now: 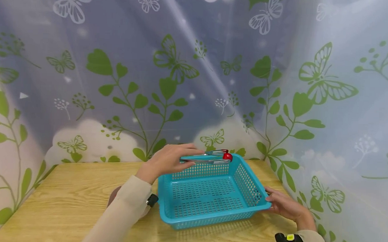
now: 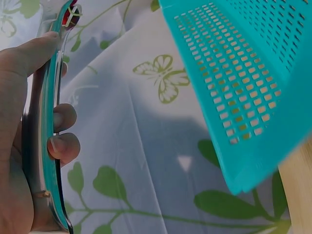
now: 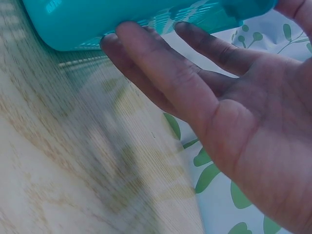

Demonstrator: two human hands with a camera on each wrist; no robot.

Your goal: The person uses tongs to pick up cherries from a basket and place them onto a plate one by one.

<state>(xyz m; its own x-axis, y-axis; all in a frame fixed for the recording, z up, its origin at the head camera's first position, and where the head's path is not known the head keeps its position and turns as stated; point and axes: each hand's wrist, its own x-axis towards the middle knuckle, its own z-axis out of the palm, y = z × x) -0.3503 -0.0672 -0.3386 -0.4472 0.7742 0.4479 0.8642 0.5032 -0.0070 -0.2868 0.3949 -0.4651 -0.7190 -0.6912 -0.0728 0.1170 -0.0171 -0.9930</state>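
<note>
My left hand (image 1: pixel 170 159) grips a pair of metal tongs (image 1: pixel 219 161) with teal along the handles (image 2: pixel 50 117). Between the tong ends sits a small, round, shiny red thing (image 1: pixel 227 156), held above the back rim of a turquoise plastic basket (image 1: pixel 214 218). The basket has perforated walls and floor, and nothing lies inside it. On its right side, my right hand (image 1: pixel 285 206) holds the rim with the thumb on top. The right wrist view shows the other fingers (image 3: pixel 165 73) stretched beneath the basket's edge, close over the table.
Under my left forearm, a brownish-pink rounded object (image 1: pixel 113 194) stands on the wooden table (image 1: pixel 72 198), mostly hidden by the sleeve. A curtain (image 1: pixel 194 110) printed with butterflies and leaves hangs directly behind the table and along both sides.
</note>
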